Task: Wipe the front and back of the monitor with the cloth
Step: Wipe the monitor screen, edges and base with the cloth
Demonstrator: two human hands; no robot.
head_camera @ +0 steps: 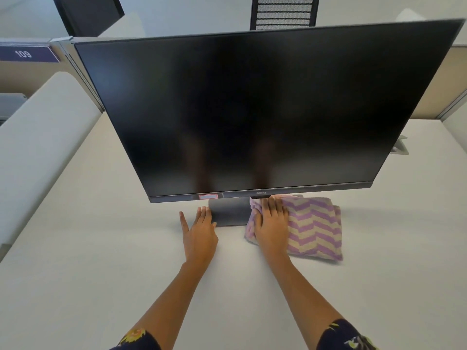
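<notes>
A large black monitor (252, 109) with a dark, switched-off screen stands facing me on the white desk (101, 274). Its flat grey base (228, 212) shows below the lower bezel. A folded cloth (313, 228) with purple and beige zigzag stripes lies on the desk just right of the base. My right hand (271, 223) lies on the cloth's left part, fingers bunching its edge near the base. My left hand (199, 228) rests flat with straight fingers on the desk, fingertips touching the base's left end.
Low beige partition walls (38, 147) border the desk on the left and behind. A mesh-backed office chair (284, 12) stands beyond the monitor. A grey cable port (400, 147) sits at the desk's right rear. A purple label reading 109 (25, 54) is at far left.
</notes>
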